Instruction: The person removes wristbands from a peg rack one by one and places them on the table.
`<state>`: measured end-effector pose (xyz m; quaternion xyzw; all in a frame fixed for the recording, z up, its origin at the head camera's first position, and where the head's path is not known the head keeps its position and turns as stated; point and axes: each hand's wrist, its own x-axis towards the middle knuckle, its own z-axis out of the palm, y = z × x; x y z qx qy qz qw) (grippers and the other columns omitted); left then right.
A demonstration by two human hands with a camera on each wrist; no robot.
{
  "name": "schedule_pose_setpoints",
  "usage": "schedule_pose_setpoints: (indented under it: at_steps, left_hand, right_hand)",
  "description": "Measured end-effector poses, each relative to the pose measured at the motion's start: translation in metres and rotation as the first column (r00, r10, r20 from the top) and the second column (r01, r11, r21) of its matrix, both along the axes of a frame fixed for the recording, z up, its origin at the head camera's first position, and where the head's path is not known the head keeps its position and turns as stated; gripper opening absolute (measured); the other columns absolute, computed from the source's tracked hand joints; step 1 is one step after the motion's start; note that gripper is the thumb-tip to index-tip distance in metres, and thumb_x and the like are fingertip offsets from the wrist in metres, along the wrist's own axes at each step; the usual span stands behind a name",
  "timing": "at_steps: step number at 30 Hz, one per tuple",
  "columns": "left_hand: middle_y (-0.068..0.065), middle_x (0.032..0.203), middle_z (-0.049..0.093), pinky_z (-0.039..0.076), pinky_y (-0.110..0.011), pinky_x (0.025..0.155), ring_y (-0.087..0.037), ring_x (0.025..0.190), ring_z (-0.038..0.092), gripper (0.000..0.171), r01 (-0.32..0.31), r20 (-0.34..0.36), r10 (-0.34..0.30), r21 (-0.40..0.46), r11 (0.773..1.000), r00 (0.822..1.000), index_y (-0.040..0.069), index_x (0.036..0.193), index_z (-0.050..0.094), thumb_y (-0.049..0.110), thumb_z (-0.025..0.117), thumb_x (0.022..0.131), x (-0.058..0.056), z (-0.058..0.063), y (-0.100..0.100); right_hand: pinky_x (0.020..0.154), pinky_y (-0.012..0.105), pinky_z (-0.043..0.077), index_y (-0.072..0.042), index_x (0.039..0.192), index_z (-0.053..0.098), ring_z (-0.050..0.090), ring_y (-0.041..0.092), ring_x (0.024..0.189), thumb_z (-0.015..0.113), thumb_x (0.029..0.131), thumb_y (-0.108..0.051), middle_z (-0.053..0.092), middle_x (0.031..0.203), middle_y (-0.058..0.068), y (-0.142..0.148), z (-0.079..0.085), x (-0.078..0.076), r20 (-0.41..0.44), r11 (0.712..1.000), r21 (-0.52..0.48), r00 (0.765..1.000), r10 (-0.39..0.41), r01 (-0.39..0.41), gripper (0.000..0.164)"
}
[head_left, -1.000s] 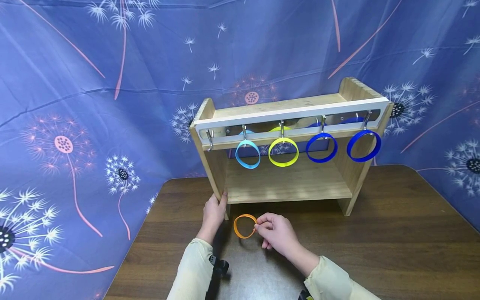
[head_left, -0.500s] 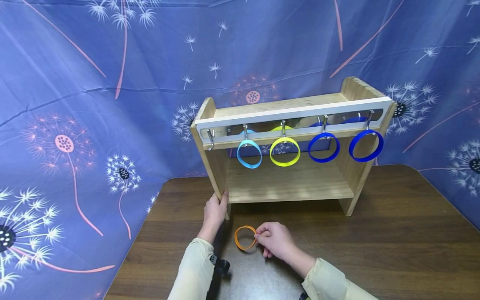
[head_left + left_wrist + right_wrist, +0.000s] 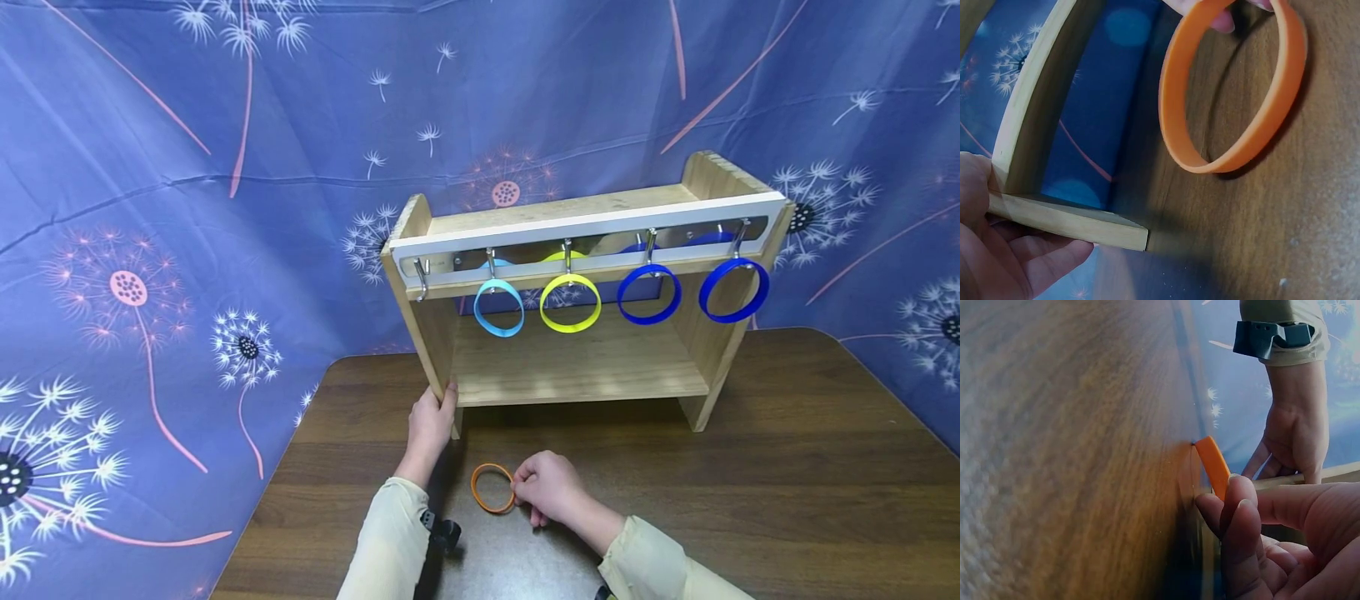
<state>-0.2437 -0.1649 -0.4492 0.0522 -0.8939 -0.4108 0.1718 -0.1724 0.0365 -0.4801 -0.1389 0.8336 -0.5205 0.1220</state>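
My right hand (image 3: 550,487) pinches an orange wristband (image 3: 474,487) at its right side, low over the table in front of the shelf. In the left wrist view the wristband (image 3: 1174,100) shows as a tilted loop with a shadow beneath. From the right wrist view, thumb and fingertips hold the band (image 3: 1213,464) edge-on; I cannot tell whether it touches the table. My left hand (image 3: 431,425) grips the lower left side panel of the wooden shelf (image 3: 577,367), its fingers lying around the edge in the left wrist view.
On the shelf's white front rail (image 3: 585,225) hang a light blue wristband (image 3: 477,317), a yellow wristband (image 3: 570,328) and two dark blue wristbands (image 3: 648,320). The leftmost hook (image 3: 422,282) is bare. A patterned blue cloth (image 3: 225,167) hangs behind the brown table (image 3: 810,467).
My right hand has moved toward the table's front with the orange wristband, away from the shelf. The left hand keeps its grip on the panel.
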Motion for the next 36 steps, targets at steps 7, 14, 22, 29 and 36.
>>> schedule_pose_setpoints:
  at_steps: [7,14,22,29,36]
  left_hand:
    - [-0.002,0.063,0.049,0.046,-0.046,0.065,-0.028,0.066,0.053,0.029,0.0,0.006,0.0,0.002,1.0,1.0,0.013,0.081,0.058,0.035,0.053,0.099,0.0,0.001,0.0]
    - [-0.003,0.063,0.052,0.046,-0.048,0.066,-0.029,0.066,0.055,0.029,-0.004,-0.003,0.003,-0.01,1.0,1.0,0.013,0.08,0.058,0.035,0.053,0.099,0.0,0.0,0.0]
    - [-0.004,0.064,0.052,0.047,-0.048,0.066,-0.03,0.067,0.055,0.029,-0.007,-0.001,0.007,-0.016,1.0,1.0,0.013,0.082,0.058,0.036,0.053,0.099,-0.001,-0.001,0.0]
    - [-0.005,0.065,0.054,0.047,-0.05,0.069,-0.032,0.069,0.057,0.03,-0.011,-0.002,0.011,-0.023,1.0,1.0,0.013,0.081,0.057,0.036,0.053,0.098,-0.002,-0.001,0.0]
    - [-0.005,0.065,0.053,0.046,-0.05,0.067,-0.031,0.068,0.056,0.03,-0.012,-0.009,0.012,-0.017,1.0,1.0,0.012,0.079,0.056,0.036,0.053,0.098,-0.002,-0.003,0.0]
  right_hand:
    - [0.036,0.028,0.045,-0.006,0.075,0.065,0.053,0.007,0.034,0.065,0.086,-0.003,0.066,0.061,0.0,0.0,-0.002,0.0,-0.02,1.0,0.018,1.0,0.009,-0.009,0.011]
    - [0.036,0.029,0.045,-0.002,0.081,0.067,0.054,0.007,0.035,0.065,0.086,-0.003,0.065,0.062,0.0,0.004,0.0,0.0,-0.019,1.0,0.018,1.0,0.021,-0.021,0.005]
    - [0.037,0.029,0.045,0.0,0.095,0.069,0.053,0.008,0.036,0.063,0.086,-0.004,0.068,0.065,0.005,0.013,0.017,-0.002,-0.045,1.0,-0.003,0.999,0.017,-0.017,0.011]
    - [0.042,0.031,0.049,-0.005,0.098,0.071,0.055,0.013,0.04,0.069,0.089,-0.01,0.072,0.076,0.004,0.021,0.043,-0.006,-0.109,0.996,-0.082,0.993,-0.048,0.04,0.011]
    - [0.047,0.03,0.05,-0.008,0.105,0.072,0.059,0.016,0.046,0.07,0.09,-0.014,0.073,0.086,0.004,0.028,0.067,-0.008,-0.199,0.989,-0.134,0.977,-0.082,0.056,0.016]
